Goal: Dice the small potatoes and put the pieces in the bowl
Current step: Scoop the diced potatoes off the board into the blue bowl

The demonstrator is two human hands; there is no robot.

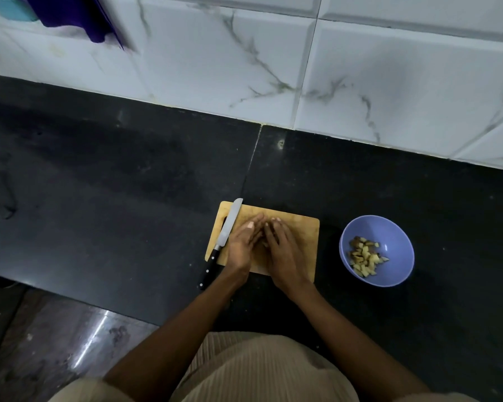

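Both hands, left hand (pixel 242 245) and right hand (pixel 282 248), cupped together on cutting board (pixel 304 227), fingers' grip unclear; knife (pixel 222 240) at 9 o'clock, bowl (pixel 395 227) with potato pieces (pixel 364 256) at 3.

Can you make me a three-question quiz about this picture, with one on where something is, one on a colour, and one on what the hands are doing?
1. Where is the knife?
A. In the bowl
B. On the board's left edge
C. In the right hand

2. What colour is the bowl?
A. Purple-blue
B. Red
C. Green

3. What are the hands doing?
A. Holding the knife
B. Lifting the bowl
C. Cupped together on the board

Answers:
1 B, the blade lies along the board's left side and nobody holds it.
2 A, its rim and wall are purple-blue, with potato pieces inside.
3 C, the left hand and right hand meet at mid-board.
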